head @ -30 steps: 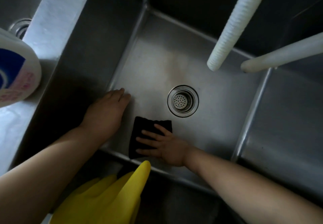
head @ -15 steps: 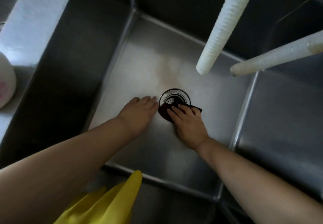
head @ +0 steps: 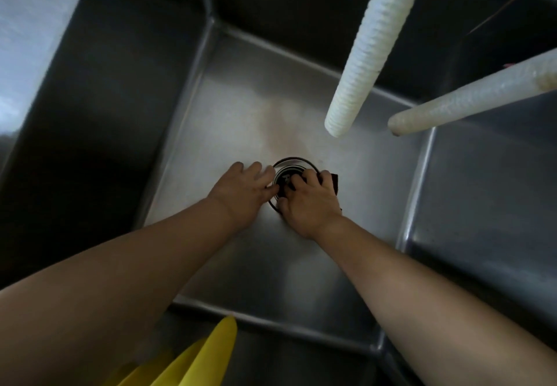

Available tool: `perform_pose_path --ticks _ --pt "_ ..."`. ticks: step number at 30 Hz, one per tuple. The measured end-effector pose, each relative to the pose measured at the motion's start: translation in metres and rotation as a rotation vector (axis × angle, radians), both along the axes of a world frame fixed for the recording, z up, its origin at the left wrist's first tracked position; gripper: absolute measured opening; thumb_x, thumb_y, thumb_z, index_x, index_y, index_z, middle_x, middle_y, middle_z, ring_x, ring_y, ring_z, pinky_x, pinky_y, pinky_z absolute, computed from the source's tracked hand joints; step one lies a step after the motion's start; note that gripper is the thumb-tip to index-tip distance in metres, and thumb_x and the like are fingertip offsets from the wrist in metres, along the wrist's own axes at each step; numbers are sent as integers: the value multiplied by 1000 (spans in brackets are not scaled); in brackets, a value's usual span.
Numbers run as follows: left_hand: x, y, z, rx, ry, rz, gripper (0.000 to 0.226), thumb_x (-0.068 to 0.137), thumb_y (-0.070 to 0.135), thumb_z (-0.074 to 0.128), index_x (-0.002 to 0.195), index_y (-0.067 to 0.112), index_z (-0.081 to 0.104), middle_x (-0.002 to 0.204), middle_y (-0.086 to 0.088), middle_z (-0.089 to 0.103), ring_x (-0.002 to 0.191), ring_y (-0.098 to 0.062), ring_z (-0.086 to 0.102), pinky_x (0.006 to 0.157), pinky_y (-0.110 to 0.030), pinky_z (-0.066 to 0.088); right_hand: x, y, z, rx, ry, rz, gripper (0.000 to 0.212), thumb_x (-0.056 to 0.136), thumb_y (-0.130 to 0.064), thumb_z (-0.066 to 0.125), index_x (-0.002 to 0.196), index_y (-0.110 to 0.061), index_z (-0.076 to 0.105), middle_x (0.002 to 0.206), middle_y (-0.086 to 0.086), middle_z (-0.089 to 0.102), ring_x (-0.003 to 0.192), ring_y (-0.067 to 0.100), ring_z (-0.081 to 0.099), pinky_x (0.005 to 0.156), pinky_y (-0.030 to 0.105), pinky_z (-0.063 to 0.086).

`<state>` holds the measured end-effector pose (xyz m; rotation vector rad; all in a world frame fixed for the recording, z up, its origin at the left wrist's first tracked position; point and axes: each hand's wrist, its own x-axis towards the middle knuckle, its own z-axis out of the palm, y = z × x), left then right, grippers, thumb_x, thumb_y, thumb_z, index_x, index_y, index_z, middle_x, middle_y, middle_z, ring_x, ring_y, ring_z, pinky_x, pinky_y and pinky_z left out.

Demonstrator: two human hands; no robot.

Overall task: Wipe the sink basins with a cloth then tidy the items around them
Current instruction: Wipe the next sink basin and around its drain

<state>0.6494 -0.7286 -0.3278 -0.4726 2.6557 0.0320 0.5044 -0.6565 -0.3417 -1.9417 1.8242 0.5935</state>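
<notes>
At the far left, the steel counter (head: 33, 33) edges the deep sink basin (head: 241, 108). Near the bottom edge, well short of the drain, lies a yellow rubber glove (head: 199, 358). The left hand (head: 244, 192) rests flat on the basin floor just left of the drain (head: 291, 171), fingers straight and spread, their tips touching the drain's rim, holding nothing. The right hand (head: 310, 205) sits over the right half of the drain, fingers curled down, pressing the dark cloth (head: 333, 182) onto it; the cloth shows at the fingertips and beyond the hand's right side. Above and right of the drain hang a ribbed white hose (head: 370, 45) and a smoother pale hose (head: 470, 96).
</notes>
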Motion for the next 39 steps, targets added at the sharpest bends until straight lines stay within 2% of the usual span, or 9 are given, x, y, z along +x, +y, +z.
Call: perform_pose_path --ticks 3,5,8,11,21,24,28,33,39 --pt "-2 4 -6 41 -53 29 51 94 25 40 145 25 33 153 -12 21 132 -30 32 100 -39 34 -3 -2 3 36 -33 -8 37 95 -33 35 122 -22 57 123 -2 48 120 26 31 104 44 15" --pt "-3 3 0 96 -94 60 52 98 21 33 149 22 23 155 -13 9 137 -31 22 105 -41 26 -7 -3 3 29 -57 -24 30 88 -23 47 114 -19 63 115 -2 52 116 27 35 100 44 19" --pt "-3 3 1 100 -90 73 52 98 21 33 149 23 21 156 -14 6 138 -31 19 106 -41 25 -7 4 3 -125 -28 -32 22 67 -10 65 87 -15 73 88 3 62 90 31 55 78 45 41" --pt "-3 5 1 105 -91 86 52 98 21 32 149 23 20 156 -14 5 138 -31 18 106 -42 24 -1 19 6 -180 29 -71 22 65 -15 53 77 -18 72 78 4 60 72 29 56 59 34 43" --pt "-1 5 1 134 -99 104 51 98 20 29 149 24 22 157 -14 3 139 -31 16 106 -42 22 17 -10 -7 -144 -27 -128 27 37 -16 85 42 -16 58 45 0 55 53 23 57 57 26 47" --pt "0 6 -1 132 -106 106 51 99 22 29 149 25 19 157 -13 1 140 -31 13 107 -42 21 9 -4 -3 -126 -14 -48 10 64 -23 75 69 -16 71 72 0 65 78 24 59 72 31 44" --pt "0 6 0 124 -121 110 52 100 23 30 150 27 17 158 -12 -1 141 -30 11 109 -42 20 -2 -5 4 78 -76 21 34 93 -31 38 114 -21 62 119 -4 57 118 22 37 95 37 25" --pt "-1 6 0 135 -127 113 54 99 21 30 150 27 15 158 -11 -3 141 -31 9 109 -42 19 -6 -12 5 139 -95 20 29 86 -30 47 109 -22 64 108 -6 62 114 20 36 91 39 25" --pt "-2 10 0 123 -116 115 53 99 19 30 150 24 17 157 -15 -2 141 -32 12 108 -44 20 -11 7 -5 -123 -77 22 29 64 -7 68 91 -14 72 86 -2 67 89 28 54 70 35 40"
